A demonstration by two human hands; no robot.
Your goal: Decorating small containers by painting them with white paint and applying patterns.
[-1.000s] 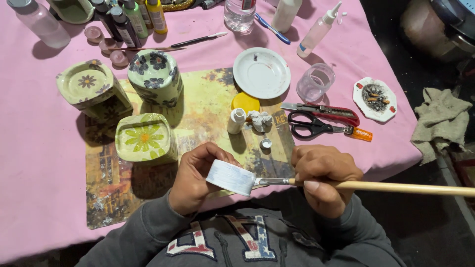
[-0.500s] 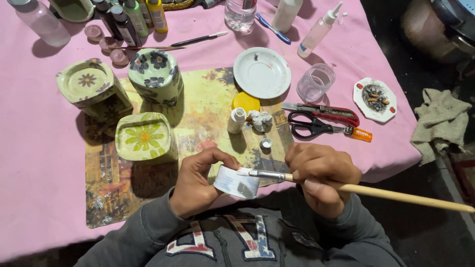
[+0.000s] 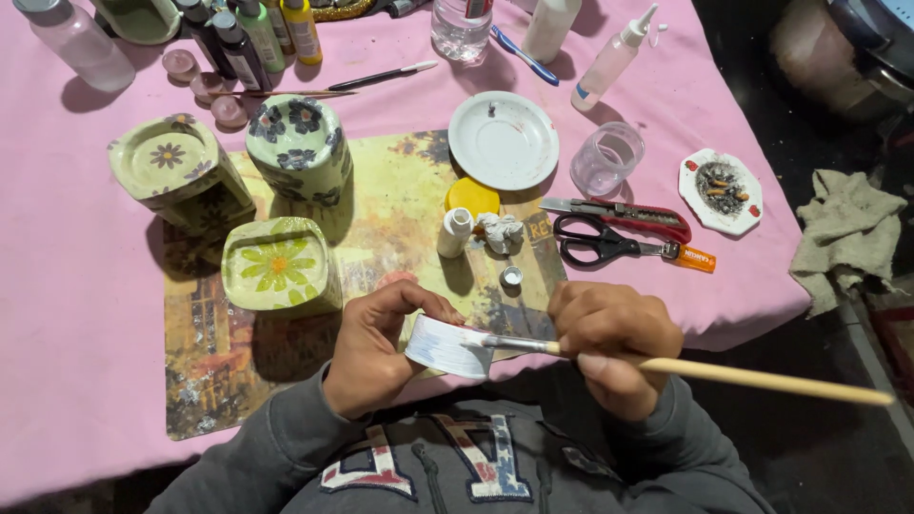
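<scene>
My left hand (image 3: 376,345) grips a small white rectangular piece (image 3: 447,345) by its left end, just above my lap at the near table edge. My right hand (image 3: 614,343) is closed around a long wooden-handled paintbrush (image 3: 752,378), whose bristle tip rests on the top of the white piece. The brush handle sticks out far to the right. Both sleeves are grey.
On the pink tablecloth (image 3: 76,286) lies a printed mat (image 3: 381,228) with three flower-decorated green containers (image 3: 278,265). A white plate (image 3: 503,139), clear cup (image 3: 606,159), scissors (image 3: 609,243), cutter (image 3: 619,211), ashtray (image 3: 721,188), yellow lid (image 3: 472,197) and paint bottles (image 3: 252,38) stand around. A rag (image 3: 847,238) hangs at right.
The brush tip has slid leftward across the white piece and back a little, while my left hand has turned the piece slightly. The table's objects stay put.
</scene>
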